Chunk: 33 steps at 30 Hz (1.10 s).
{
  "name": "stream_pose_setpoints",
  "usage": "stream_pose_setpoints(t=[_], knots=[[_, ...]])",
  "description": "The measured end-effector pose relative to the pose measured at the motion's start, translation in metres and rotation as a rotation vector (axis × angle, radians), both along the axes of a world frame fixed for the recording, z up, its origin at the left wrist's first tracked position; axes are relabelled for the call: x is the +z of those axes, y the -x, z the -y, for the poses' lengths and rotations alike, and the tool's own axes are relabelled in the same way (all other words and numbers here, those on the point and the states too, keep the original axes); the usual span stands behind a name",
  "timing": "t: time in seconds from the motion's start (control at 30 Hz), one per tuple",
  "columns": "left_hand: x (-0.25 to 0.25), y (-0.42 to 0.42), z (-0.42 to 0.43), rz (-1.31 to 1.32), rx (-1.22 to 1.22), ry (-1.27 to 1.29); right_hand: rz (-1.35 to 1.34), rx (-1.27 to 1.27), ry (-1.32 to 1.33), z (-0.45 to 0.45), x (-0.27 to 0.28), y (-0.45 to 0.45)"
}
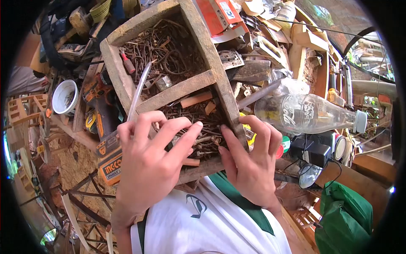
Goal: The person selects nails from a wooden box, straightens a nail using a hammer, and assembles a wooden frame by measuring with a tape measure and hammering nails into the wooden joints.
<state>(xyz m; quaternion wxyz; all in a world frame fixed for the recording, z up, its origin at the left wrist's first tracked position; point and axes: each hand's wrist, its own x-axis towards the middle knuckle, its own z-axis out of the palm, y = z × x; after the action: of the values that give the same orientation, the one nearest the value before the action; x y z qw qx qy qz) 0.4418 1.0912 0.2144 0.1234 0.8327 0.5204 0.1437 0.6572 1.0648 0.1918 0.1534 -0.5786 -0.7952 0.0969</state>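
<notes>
The thin dark metal nails lie in a messy heap in the near part of a rough grey-brown wooden box, which sits just in front of the person. The left hand is over the near left side of this part, with its fingers bent and spread wide, and one fingertip is over the nails. The right hand reaches in at the right side, its thumb and pointing finger a little apart down by the nails. I cannot tell if it pinches one. A short reddish-brown wood block lies on the heap, near the wall in the middle. A shiny, curved, silver-grey bar leans up across the left side of the box, and its low end goes behind the left hand. Past the middle wall, the bigger part has more bent brown nails, and a small screwdriver with a red handle at its left side. Left of the box are a black and orange power tool and a round white plastic tub. Right of it, a clear plastic bottle with a white cap lies on its side. Beyond the far right corner is a red and white cardboard box.
</notes>
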Motion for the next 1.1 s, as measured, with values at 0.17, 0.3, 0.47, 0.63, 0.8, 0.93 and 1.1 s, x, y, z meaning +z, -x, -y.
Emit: stream_pose_setpoints(t=[0.17,0.3,0.47,0.63,0.8,0.93,1.1], knots=[[-0.008,0.006,0.0,-0.034,-0.035,-0.002,-0.094,0.011,-0.007,-0.001,0.0,0.004],[-0.005,0.007,-0.001,-0.008,-0.006,0.013,-0.156,-0.011,0.013,-0.003,-0.001,0.007],[-0.003,-0.009,-0.006,0.113,-0.045,0.007,-0.224,-0.011,0.032,-0.006,-0.002,0.009],[-0.014,-0.008,-0.011,0.213,-0.161,0.032,-0.345,-0.037,0.008,-0.009,-0.008,0.008],[-0.013,-0.008,-0.011,0.234,-0.064,-0.016,-0.394,-0.069,0.014,-0.008,-0.005,0.003],[-0.012,-0.004,-0.009,0.321,-0.005,-0.032,-0.392,-0.112,0.012,-0.01,-0.004,-0.004],[-0.01,-0.003,-0.007,0.362,0.006,-0.05,-0.45,-0.056,-0.052,-0.01,-0.006,-0.006]])
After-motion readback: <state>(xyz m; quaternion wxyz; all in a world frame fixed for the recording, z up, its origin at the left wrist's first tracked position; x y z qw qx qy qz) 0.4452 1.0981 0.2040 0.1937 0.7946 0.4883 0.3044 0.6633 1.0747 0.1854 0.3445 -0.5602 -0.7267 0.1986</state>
